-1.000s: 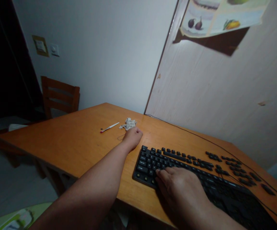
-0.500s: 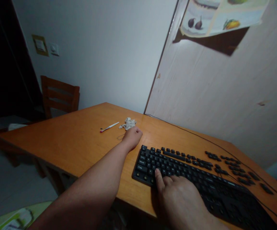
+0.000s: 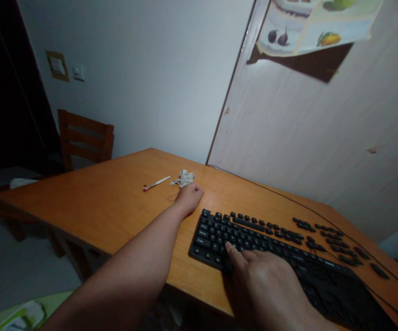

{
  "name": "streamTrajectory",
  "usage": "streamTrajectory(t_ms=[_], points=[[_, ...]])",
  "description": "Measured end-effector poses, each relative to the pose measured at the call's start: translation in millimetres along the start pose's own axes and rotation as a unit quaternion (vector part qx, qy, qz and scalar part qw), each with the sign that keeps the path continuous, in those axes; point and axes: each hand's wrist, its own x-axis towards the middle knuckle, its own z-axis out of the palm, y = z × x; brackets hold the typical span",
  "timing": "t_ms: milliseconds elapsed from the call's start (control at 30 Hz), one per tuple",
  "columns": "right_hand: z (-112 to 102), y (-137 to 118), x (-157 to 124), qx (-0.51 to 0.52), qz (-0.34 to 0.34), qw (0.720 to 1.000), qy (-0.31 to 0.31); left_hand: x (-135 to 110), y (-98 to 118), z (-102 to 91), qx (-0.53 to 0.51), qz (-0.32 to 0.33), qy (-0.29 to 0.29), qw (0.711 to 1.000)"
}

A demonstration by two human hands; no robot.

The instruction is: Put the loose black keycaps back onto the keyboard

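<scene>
A black keyboard point(image 3: 216, 243) lies at an angle along the near table edge, several of its key positions bare. My right hand point(image 3: 271, 280) is over its lower left part, index fingertip stretched out onto a key in the letter rows and the other fingers bent beneath. They hold nothing that I can see. Beyond the keyboard's left corner my left hand point(image 3: 189, 197) rests closed on the table; whatever its fingers hold, if anything, is hidden. Just behind that hand is a crumpled greyish cloth point(image 3: 184, 177).
A white toothbrush point(image 3: 156, 183) with a pink end lies left of the cloth, beside a small dark piece. Loose black keycaps point(image 3: 340, 243) are spread behind the keyboard. A cable point(image 3: 271, 188) runs along the wall side. A wooden chair point(image 3: 85, 138) stands beyond the table point(image 3: 92, 197).
My right hand has shifted slightly to the right, its index fingertip moving a little along the keys. My left hand stays closed in the same place. The view has moved slightly.
</scene>
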Motion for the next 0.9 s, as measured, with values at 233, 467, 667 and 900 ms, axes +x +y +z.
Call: streamTrajectory(t_ms=[233,467,667,900], points=[[3.5,0.8,-9.7,0.067,0.008,0.997,0.035,0.2,0.7,-1.0,0.016,0.009,-0.002,1.0],[8.4,0.0,-8.1,0.08,0.013,0.996,0.039,-0.2,1.4,-1.9,0.004,0.005,-0.007,1.0],[2.9,-0.4,-7.1,0.101,0.013,0.995,0.024,-0.1,1.2,-1.3,0.002,0.0,-0.005,1.0],[-12.7,21.8,1.9,0.184,0.063,0.981,0.017,1.0,-1.8,0.0,0.002,0.002,-0.007,1.0]])
